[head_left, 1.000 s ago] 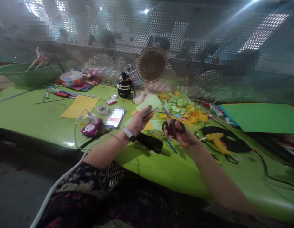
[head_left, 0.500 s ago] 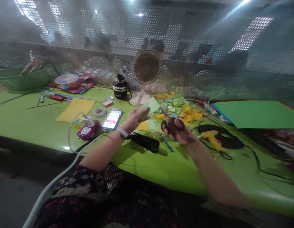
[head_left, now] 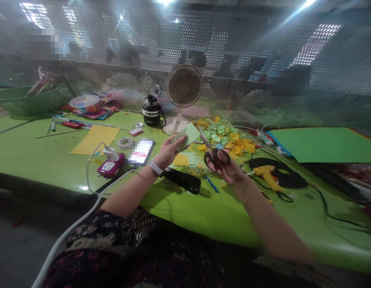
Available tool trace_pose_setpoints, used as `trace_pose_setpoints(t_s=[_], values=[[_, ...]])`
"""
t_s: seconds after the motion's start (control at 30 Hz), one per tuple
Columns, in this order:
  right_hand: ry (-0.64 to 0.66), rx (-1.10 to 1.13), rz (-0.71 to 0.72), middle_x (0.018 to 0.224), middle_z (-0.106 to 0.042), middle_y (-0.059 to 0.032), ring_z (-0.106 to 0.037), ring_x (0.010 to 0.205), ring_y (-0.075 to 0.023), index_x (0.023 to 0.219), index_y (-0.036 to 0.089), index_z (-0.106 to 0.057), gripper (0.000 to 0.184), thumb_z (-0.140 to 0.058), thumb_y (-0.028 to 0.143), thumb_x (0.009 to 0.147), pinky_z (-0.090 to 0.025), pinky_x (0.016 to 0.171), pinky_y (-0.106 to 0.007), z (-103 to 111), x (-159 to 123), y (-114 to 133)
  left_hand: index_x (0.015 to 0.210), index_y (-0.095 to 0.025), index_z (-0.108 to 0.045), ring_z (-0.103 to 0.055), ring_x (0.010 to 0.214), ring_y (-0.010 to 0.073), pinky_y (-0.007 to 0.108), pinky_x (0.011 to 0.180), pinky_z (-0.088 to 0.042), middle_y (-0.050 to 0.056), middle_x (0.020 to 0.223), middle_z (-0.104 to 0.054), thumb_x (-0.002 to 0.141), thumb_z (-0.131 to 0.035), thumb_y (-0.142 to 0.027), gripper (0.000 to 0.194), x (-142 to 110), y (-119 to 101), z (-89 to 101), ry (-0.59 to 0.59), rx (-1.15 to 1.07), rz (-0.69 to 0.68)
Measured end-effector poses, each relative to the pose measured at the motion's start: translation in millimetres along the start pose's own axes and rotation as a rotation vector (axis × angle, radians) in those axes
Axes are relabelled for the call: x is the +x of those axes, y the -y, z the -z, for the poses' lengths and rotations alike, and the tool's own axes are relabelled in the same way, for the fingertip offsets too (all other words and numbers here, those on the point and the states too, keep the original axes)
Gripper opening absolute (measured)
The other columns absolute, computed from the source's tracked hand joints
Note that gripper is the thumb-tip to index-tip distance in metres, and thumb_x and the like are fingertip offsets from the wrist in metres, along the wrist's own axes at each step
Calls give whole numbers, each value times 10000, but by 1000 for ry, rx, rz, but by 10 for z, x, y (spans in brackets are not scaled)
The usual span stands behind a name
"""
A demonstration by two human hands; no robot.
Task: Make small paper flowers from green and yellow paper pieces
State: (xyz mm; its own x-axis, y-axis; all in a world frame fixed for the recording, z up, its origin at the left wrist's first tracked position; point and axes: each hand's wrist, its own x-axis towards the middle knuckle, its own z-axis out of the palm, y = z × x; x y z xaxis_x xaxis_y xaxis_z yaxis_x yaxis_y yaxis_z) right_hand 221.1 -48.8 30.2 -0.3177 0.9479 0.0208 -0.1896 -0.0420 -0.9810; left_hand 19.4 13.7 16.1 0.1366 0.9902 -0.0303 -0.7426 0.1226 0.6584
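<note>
My left hand (head_left: 169,153) pinches a pale green paper slip (head_left: 187,137) above the table, while my right hand (head_left: 225,171) grips black-handled scissors (head_left: 215,157), whose tips have moved closer, now just beside the slip's edge.

Place: a paper-craft workshop where I sit working.
Bench: my long green worktable (head_left: 203,216), its near edge against my lap.
Tools: scissors (head_left: 217,158), a glue gun (head_left: 267,178), a roll of tape (head_left: 125,143).
Paper: a green card (head_left: 185,137), a big green sheet (head_left: 326,145), a yellow sheet (head_left: 95,140), a heap of cut scraps (head_left: 224,134).
Around me: a perforated metal screen (head_left: 233,40), a small fan (head_left: 183,86).
</note>
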Motion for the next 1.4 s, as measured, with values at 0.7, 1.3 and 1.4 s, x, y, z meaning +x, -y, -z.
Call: trace_pose_setpoints(t_s=[0.7,1.3,1.4], values=[[56,-34,-56,566,-589,20,-367,377,-63,763,191,-613,563,-755,722,638,-251,338,-211,15,-35,24,799,-120,-694,-720,861,157,364,939,-560,49,862,-754,665,-847,-86,206,-27,27,-13,23,43,6],[41,-44,25,447,-514,57,-232,316,-18,718,174,-607,553,-739,710,688,-258,333,-198,-11,-24,15,837,-118,-684,-716,958,186,379,959,-562,81,945,-753,696,-831,-98,205,9,86,56,79,40,40],[26,-37,23,447,-526,52,-227,306,-16,707,167,-614,533,-761,679,687,-246,333,-204,-12,-31,21,840,-115,-685,-719,934,185,392,955,-564,77,930,-752,701,-827,-101,199,23,92,65,89,55,19]])
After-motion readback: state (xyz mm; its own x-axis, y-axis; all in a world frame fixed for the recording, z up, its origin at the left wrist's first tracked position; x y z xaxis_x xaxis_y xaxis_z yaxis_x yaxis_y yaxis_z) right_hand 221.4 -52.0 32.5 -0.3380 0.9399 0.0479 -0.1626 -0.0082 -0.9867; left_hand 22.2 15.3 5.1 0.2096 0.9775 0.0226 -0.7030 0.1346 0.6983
